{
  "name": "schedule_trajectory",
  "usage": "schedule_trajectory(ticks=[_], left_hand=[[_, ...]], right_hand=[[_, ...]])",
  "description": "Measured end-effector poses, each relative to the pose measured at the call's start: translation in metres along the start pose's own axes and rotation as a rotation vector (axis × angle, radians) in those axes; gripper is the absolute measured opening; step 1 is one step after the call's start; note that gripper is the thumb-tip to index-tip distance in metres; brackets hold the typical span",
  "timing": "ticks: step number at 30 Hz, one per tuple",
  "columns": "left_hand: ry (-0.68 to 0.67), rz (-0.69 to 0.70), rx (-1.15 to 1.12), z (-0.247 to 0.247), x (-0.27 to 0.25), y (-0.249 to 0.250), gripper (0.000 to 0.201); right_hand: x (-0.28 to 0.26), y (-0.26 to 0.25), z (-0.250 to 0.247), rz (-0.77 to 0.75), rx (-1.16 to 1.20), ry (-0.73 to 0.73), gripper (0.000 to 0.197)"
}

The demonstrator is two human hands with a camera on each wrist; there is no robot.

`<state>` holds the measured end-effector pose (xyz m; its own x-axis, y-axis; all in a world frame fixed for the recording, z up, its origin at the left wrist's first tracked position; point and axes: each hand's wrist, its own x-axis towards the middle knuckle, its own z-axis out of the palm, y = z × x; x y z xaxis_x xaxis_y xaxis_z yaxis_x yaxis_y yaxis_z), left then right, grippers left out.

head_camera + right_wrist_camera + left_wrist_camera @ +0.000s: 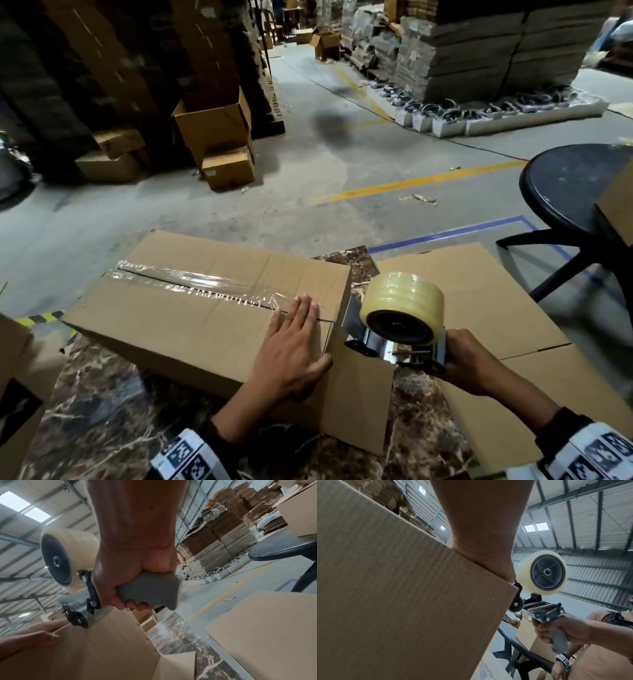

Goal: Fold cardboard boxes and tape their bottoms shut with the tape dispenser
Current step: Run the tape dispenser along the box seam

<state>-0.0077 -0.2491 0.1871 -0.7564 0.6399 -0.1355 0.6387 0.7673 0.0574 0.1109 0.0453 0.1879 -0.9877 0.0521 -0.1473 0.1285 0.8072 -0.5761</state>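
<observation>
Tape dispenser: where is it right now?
In the head view the tape dispenser sits right of centre, gripped by the right hand, its front against the right end of the cardboard box.

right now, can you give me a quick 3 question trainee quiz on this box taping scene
1. True or false: the left hand lies flat with straight fingers on the cardboard box.
2. Which hand grips the tape dispenser? A) left B) right C) both
3. Fill in: the clear tape strip runs along the box's top ____.

Key:
1. True. The palm rests on the box top near its right end.
2. B. The right hand is curled round the grey handle, with the dispenser at the box's right edge.
3. Seam, where the two flaps meet.
</observation>
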Motion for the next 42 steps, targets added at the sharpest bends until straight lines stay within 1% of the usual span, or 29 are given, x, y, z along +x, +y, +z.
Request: schedule_trajectory(ticks=[2, 4, 5, 7, 8, 10, 11, 13, 14, 17, 20, 21, 23, 25, 27, 30, 31, 34, 37, 40, 42], left_hand=[[0.007, 0.0, -0.006, 0.003, 0.0, -0.001, 0.095], [0.021, 0.011, -0.001, 0.004, 0.001, -0.002, 0.094], [0.024, 0.017, -0.005, 0.005, 0.001, -0.003, 0.094], [0.05, 0.018, -0.056, 0.007, 0.002, -0.005, 0.094], [0.058, 0.02, -0.073, 0.007, 0.003, -0.006, 0.094], [0.05, 0.024, -0.047, 0.01, 0.004, -0.008, 0.094], [0.058, 0.027, -0.03, 0.012, 0.005, -0.008, 0.095], [0.035, 0.027, -0.012, 0.013, 0.006, -0.008, 0.094], [0.031, 0.028, 0.01, 0.014, 0.007, -0.009, 0.094], [0.049, 0.029, 0.008, 0.013, 0.008, -0.009, 0.096], [0.046, 0.006, -0.013, 0.01, 0.007, -0.007, 0.097], [0.038, -0.006, -0.013, 0.009, 0.006, -0.006, 0.097], [0.038, -0.016, -0.029, 0.005, 0.006, -0.005, 0.098], [0.027, -0.011, -0.061, 0.002, 0.006, -0.006, 0.1], [0.03, 0.03, -0.075, -0.003, 0.006, -0.011, 0.101], [0.004, 0.121, -0.04, -0.009, 0.009, -0.02, 0.099], [-0.004, 0.151, -0.022, -0.01, 0.009, -0.023, 0.099], [-0.01, 0.225, -0.009, -0.01, 0.012, -0.035, 0.098], [-0.006, 0.257, -0.024, -0.01, 0.013, -0.058, 0.094], [0.01, 0.272, -0.051, -0.013, 0.016, -0.084, 0.09], [0.018, 0.288, -0.048, -0.012, 0.015, -0.094, 0.085]], right_hand=[[0.005, 0.001, 0.01, 0.007, 0.006, 0.001, 0.02], [0.013, -0.009, 0.02, 0.004, 0.057, -0.001, 0.022], [0.017, -0.013, 0.025, 0.028, 0.093, -0.021, 0.019], [0.019, -0.017, 0.032, 0.133, 0.188, -0.105, 0.012], [0.018, -0.015, 0.036, 0.196, 0.243, -0.144, 0.016], [0.011, -0.004, 0.046, 0.308, 0.294, -0.168, 0.022], [0.006, 0.003, 0.051, 0.351, 0.328, -0.173, 0.022], [-0.004, 0.014, 0.065, 0.417, 0.473, -0.177, 0.014], [-0.009, 0.018, 0.072, 0.438, 0.551, -0.163, 0.009], [-0.015, 0.021, 0.088, 0.476, 0.702, -0.074, 0.008], [-0.018, 0.014, 0.099, 0.556, 0.875, -0.01, 0.02], [-0.02, 0.011, 0.102, 0.577, 0.935, 0.016, 0.02], [-0.022, 0.003, 0.104, 0.59, 1.025, 0.061, 0.013], [-0.019, -0.005, 0.101, 0.603, 1.079, 0.122, 0.017], [-0.014, -0.013, 0.098, 0.615, 1.112, 0.183, 0.025], [-0.012, -0.028, 0.103, 0.65, 1.229, 0.25, 0.022], [-0.014, -0.029, 0.111, 0.682, 1.276, 0.28, 0.02], [-0.019, -0.031, 0.141, 0.851, 1.332, 0.304, 0.017], [-0.028, -0.033, 0.177, 0.983, 1.439, 0.341, 0.018], [-0.04, -0.036, 0.205, 1.051, 1.5, 0.432, 0.022], [-0.046, -0.038, 0.219, 1.062, 1.544, 0.487, 0.023]])
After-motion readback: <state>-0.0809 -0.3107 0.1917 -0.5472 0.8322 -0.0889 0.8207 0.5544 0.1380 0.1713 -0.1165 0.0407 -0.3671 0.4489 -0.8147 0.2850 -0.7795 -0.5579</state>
